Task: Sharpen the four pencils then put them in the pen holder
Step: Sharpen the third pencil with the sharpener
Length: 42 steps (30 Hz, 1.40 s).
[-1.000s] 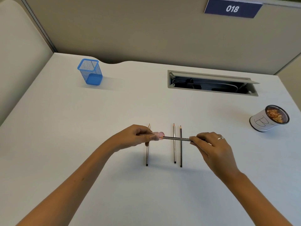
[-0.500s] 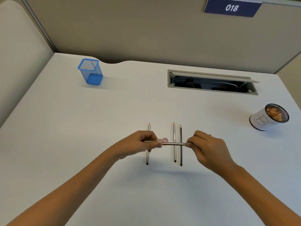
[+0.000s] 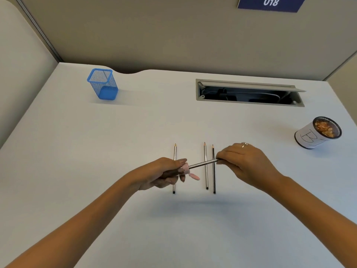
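Note:
My left hand (image 3: 162, 175) grips a small pink sharpener (image 3: 184, 168). A silver pencil (image 3: 202, 164) runs from the sharpener up-right into my right hand (image 3: 245, 161), which pinches its far end. A curl of shaving (image 3: 194, 176) hangs under the sharpener. Three pencils lie on the white desk with tips pointing away: one (image 3: 174, 153) partly under my left hand, a silver one (image 3: 205, 176) and a dark one (image 3: 213, 178) side by side under the held pencil. The blue mesh pen holder (image 3: 102, 84) stands far left at the back.
A white-wrapped cup (image 3: 309, 136) holding shavings stands at the right edge. An open cable slot (image 3: 249, 92) is set into the desk at the back. Grey partition walls close the back and left sides.
My right hand has rolled over the pencil so its back faces up, and the pencil now tilts up to the right. A shaving curl has come out under the sharpener.

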Each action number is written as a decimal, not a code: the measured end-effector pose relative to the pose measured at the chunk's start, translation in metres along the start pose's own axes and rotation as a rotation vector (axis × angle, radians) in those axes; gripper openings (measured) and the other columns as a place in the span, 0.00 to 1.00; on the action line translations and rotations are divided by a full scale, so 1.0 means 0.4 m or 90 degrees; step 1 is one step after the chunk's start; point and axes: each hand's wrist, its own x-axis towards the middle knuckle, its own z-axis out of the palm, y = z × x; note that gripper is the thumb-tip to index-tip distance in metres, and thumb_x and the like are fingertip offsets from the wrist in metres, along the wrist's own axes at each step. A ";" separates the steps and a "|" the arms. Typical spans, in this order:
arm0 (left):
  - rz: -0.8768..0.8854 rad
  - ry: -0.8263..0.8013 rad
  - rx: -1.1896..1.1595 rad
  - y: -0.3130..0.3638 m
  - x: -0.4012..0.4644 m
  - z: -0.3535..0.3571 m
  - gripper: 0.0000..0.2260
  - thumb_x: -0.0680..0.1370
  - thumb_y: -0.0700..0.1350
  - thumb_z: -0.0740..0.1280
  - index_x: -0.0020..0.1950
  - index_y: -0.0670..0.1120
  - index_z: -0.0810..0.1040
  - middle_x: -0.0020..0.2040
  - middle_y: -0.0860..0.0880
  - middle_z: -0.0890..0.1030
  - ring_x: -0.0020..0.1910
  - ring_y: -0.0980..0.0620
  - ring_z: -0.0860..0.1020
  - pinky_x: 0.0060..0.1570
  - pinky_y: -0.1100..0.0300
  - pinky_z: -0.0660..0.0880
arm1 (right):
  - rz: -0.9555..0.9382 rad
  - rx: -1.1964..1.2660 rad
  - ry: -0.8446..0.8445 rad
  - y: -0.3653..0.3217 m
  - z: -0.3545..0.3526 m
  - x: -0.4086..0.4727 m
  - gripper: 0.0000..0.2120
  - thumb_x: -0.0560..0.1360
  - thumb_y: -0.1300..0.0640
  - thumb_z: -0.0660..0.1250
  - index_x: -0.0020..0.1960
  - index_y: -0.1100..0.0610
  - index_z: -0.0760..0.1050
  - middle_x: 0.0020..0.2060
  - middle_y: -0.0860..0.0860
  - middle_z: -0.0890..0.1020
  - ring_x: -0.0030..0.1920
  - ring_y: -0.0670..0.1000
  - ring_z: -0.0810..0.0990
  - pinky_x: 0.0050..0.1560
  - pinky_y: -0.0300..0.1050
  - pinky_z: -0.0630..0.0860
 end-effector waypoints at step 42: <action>0.188 0.325 0.288 -0.008 0.014 -0.039 0.08 0.73 0.45 0.76 0.46 0.47 0.78 0.35 0.64 0.78 0.33 0.61 0.72 0.36 0.74 0.68 | 0.339 0.365 -0.172 0.031 -0.005 -0.036 0.12 0.78 0.49 0.61 0.40 0.50 0.79 0.26 0.47 0.79 0.25 0.43 0.70 0.27 0.32 0.65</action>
